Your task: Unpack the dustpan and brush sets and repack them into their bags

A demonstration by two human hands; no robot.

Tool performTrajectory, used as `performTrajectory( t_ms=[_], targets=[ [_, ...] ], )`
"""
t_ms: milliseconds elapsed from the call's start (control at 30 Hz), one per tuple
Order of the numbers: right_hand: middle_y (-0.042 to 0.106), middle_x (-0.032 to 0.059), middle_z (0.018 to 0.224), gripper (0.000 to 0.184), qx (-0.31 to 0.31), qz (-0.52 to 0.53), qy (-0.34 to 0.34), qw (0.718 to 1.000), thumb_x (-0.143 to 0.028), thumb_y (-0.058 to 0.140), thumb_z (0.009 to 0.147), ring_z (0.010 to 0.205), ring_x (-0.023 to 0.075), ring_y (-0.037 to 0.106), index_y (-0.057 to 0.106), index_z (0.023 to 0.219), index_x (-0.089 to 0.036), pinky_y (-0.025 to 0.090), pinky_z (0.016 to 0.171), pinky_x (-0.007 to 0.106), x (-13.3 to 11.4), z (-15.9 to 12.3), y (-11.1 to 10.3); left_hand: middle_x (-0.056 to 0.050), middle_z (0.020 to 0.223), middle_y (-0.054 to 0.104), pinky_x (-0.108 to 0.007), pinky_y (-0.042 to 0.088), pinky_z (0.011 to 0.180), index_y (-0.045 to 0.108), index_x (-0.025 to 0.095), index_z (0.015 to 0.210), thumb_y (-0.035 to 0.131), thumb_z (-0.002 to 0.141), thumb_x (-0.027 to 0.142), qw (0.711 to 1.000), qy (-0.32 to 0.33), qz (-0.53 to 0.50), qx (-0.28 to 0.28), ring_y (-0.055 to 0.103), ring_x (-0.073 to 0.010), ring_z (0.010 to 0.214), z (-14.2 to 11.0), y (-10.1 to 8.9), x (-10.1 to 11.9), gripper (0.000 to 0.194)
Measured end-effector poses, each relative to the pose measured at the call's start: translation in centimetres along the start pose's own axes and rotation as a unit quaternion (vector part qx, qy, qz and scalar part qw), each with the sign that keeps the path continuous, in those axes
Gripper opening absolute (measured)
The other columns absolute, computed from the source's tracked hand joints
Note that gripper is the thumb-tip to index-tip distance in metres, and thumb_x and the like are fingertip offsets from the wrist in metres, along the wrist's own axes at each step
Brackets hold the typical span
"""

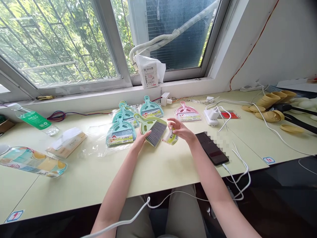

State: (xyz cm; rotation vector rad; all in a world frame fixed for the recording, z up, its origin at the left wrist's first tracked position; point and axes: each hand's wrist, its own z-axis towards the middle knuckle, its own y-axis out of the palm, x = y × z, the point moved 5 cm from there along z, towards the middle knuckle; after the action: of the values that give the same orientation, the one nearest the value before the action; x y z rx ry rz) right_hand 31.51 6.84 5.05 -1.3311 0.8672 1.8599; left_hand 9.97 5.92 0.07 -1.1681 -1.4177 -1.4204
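My left hand (141, 138) is closed around the lower left side of a green mini dustpan (146, 123) with a grey-bristled brush (157, 133) lying in it. The set is held tilted above the table. Just right of the bristles, my right hand (180, 129) pinches a curled printed label (170, 137), white, yellow and green. Behind and left lie blue-green dustpan sets (121, 130) in clear wrap, with another blue-green set (150, 107) farther back. A pink wrapped set (187, 111) rests beyond my right hand.
Left on the table are a tissue pack (66, 142), a green-labelled bottle (36, 119) and a fruit-patterned bottle (34, 162). A dark phone (213, 148) with a white cable lies right of my forearm, near a white charger (211, 116). Yellow cups (269, 99) stand at far right.
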Motion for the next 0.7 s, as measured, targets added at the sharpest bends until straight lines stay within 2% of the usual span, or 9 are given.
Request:
performTrajectory(
  t_ms=[100, 200, 333, 433, 533, 600, 700],
  targets=[
    [0.06, 0.0003, 0.09, 0.062, -0.006, -0.024, 0.002, 1.0, -0.035, 0.076, 0.065, 0.073, 0.0134, 0.057, 0.053, 0.123, -0.028, 0.048, 0.062, 0.024, 0.1, 0.0, 0.5, -0.009, 0.122, 0.061, -0.031, 0.054, 0.084, 0.052, 0.024, 0.124, 0.078, 0.068, 0.031, 1.0, -0.004, -0.005, -0.002, 0.061, -0.0231, 0.106, 0.1, -0.1, -0.1, 0.062],
    [0.063, 0.0032, 0.1, 0.052, 0.034, -0.141, 0.008, 0.989, -0.027, 0.07, 0.071, 0.082, 0.0159, 0.059, 0.056, 0.121, -0.025, 0.05, 0.07, 0.028, 1.6, 0.9, 0.5, -0.009, 0.119, 0.062, -0.031, 0.055, 0.08, 0.053, 0.023, 0.123, 0.077, 0.07, 0.036, 1.0, -0.017, -0.021, -0.013, 0.063, -0.0227, 0.1, 0.2, 0.1, -0.4, 0.059],
    [0.064, 0.0043, 0.099, 0.038, 0.108, -0.341, -0.044, 0.933, -0.015, 0.063, 0.073, 0.097, 0.0208, 0.058, 0.063, 0.11, -0.022, 0.047, 0.085, 0.035, 2.9, 1.8, 0.1, -0.009, 0.111, 0.065, -0.032, 0.055, 0.078, 0.054, 0.022, 0.122, 0.077, 0.069, 0.036, 0.997, -0.04, -0.003, -0.059, 0.065, -0.0238, 0.096, -0.2, 0.8, -0.5, 0.059],
    [0.062, 0.0049, 0.103, 0.04, 0.114, -0.394, -0.068, 0.91, -0.013, 0.059, 0.076, 0.101, 0.022, 0.057, 0.061, 0.115, -0.024, 0.045, 0.089, 0.037, 2.9, 1.9, 0.3, -0.008, 0.111, 0.064, -0.034, 0.053, 0.085, 0.054, 0.022, 0.122, 0.081, 0.061, 0.022, 0.996, -0.011, 0.022, -0.086, 0.062, -0.0258, 0.103, -0.5, 1.5, -0.1, 0.067],
    [0.058, 0.0056, 0.112, 0.041, 0.135, -0.434, -0.064, 0.889, -0.016, 0.058, 0.079, 0.107, 0.0228, 0.055, 0.057, 0.119, -0.026, 0.043, 0.095, 0.038, 2.6, 1.6, 0.9, -0.007, 0.11, 0.065, -0.036, 0.051, 0.089, 0.055, 0.02, 0.12, 0.081, 0.056, 0.016, 0.997, 0.014, 0.03, -0.071, 0.06, -0.0273, 0.107, -0.7, 1.7, 0.4, 0.069],
    [0.052, 0.0078, 0.122, 0.045, 0.192, -0.45, -0.069, 0.869, -0.021, 0.058, 0.08, 0.117, 0.0242, 0.049, 0.052, 0.124, -0.026, 0.039, 0.101, 0.04, 2.4, 1.3, 1.1, -0.008, 0.11, 0.065, -0.037, 0.051, 0.09, 0.056, 0.02, 0.118, 0.08, 0.056, 0.017, 0.998, 0.027, 0.021, -0.052, 0.06, -0.0274, 0.107, -0.7, 1.5, 0.7, 0.066],
    [0.036, 0.0133, 0.14, 0.063, 0.343, -0.391, -0.064, 0.852, -0.031, 0.059, 0.081, 0.126, 0.0255, 0.041, 0.034, 0.138, -0.023, 0.038, 0.104, 0.041, 2.6, 0.7, 1.0, -0.008, 0.11, 0.065, -0.036, 0.051, 0.09, 0.057, 0.019, 0.114, 0.081, 0.057, 0.019, 0.999, 0.042, 0.003, -0.025, 0.061, -0.0268, 0.106, -0.5, 1.0, 1.2, 0.062]
  ],
)
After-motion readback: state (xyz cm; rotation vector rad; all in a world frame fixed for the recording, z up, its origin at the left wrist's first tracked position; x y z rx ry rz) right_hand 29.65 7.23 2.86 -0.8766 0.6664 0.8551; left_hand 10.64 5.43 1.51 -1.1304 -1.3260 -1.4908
